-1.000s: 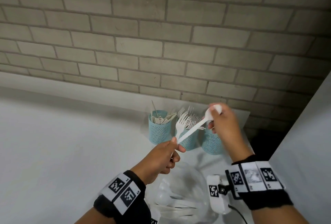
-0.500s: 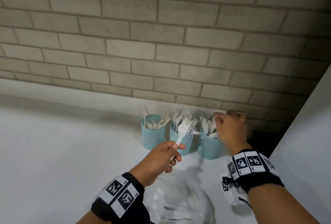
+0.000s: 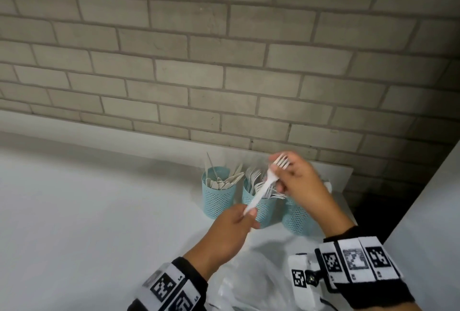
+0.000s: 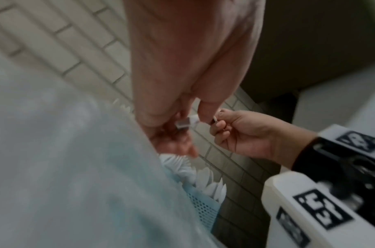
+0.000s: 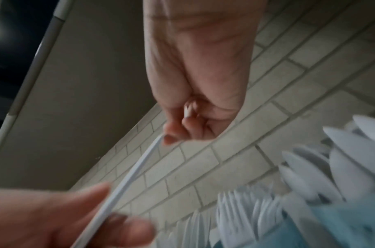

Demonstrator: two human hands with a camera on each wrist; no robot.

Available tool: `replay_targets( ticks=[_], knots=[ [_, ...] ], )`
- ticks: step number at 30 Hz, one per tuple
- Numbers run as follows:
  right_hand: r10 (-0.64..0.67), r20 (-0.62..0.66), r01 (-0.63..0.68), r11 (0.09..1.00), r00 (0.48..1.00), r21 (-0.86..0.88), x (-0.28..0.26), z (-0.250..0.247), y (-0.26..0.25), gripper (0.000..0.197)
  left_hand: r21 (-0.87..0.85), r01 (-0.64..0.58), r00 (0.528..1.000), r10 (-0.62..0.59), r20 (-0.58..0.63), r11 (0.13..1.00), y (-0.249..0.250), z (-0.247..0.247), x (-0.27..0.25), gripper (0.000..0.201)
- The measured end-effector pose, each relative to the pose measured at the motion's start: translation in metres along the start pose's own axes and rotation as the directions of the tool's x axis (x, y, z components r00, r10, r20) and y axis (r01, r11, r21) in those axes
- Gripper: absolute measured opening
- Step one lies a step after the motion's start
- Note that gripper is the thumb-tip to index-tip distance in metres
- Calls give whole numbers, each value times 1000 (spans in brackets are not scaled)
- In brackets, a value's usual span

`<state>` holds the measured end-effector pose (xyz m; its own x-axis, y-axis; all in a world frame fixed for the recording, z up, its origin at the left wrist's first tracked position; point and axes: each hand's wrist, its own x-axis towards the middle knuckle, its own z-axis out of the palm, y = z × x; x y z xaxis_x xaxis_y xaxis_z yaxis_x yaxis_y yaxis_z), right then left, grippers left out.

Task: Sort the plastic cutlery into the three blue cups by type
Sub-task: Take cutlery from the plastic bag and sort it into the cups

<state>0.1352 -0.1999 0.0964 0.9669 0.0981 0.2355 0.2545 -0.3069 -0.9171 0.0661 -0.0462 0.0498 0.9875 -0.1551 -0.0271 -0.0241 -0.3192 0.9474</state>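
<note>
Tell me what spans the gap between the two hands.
A white plastic fork: the left hand pinches its handle end, the right hand holds its tined end, above the middle cup. Head view shows it best.

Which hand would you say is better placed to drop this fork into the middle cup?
Right. The right hand grips the fork at its tined end directly above the middle cup; the left hand pinches only the handle tip.

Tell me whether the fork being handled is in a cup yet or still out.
Out. The fork is held in the air above the middle cup, the left hand pinching its handle end and the right hand gripping near the tines.
</note>
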Motion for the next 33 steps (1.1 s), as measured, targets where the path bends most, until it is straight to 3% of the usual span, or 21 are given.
replay_targets(
  ticks=[1,3,5,6,9,11,12,15,18,21,24,26,29,31,33],
  knots=[
    [-44,-159,46,999,986,4,5,-6,-2,11,148,-24,1000,23,3,989,-2,-5,-3,25],
    [-209,-438,187,978,874,-94,17,-20,-6,10,365,-36,999,19,51,930,-9,-14,-12,44],
    [-339,-545,257,940,767,-224,26,-27,-6,13,451,-53,994,4,110,891,-14,-24,-19,54],
    [-370,-543,248,925,754,-287,31,-27,-2,16,474,-89,987,14,160,876,-16,-28,-24,51],
    [-384,-392,160,854,836,-495,44,-18,15,21,488,-219,940,49,338,845,-23,-39,-31,27],
    [-366,-229,144,754,902,-641,51,-7,31,24,488,-251,922,53,383,836,-30,-42,-31,24],
    [-329,-155,131,702,932,-700,54,-1,37,26,497,-245,925,47,377,832,-33,-43,-30,27],
    [-49,-12,18,573,999,-819,55,18,45,34,544,-203,949,28,313,814,-44,-46,-26,39],
    [136,41,-35,513,990,-858,58,30,44,39,519,-184,965,54,255,835,-54,-49,-25,33],
    [211,30,-71,455,977,-888,68,37,26,38,413,-193,964,94,250,890,-64,-51,-25,22],
    [56,38,3,520,998,-854,78,53,0,40,295,-224,942,129,311,929,-70,-53,-25,28],
    [-49,154,152,609,987,-779,85,72,-11,42,274,-243,936,151,317,930,-73,-54,-24,31],
    [-31,408,318,682,913,-659,91,105,-16,46,307,-258,942,168,290,916,-77,-55,-22,37],
    [81,523,374,607,849,-701,96,123,-12,48,339,-273,943,180,281,900,-76,-55,-22,36],
    [166,557,411,512,814,-754,101,132,-7,49,342,-251,954,172,244,906,-76,-55,-23,37]
  ],
)
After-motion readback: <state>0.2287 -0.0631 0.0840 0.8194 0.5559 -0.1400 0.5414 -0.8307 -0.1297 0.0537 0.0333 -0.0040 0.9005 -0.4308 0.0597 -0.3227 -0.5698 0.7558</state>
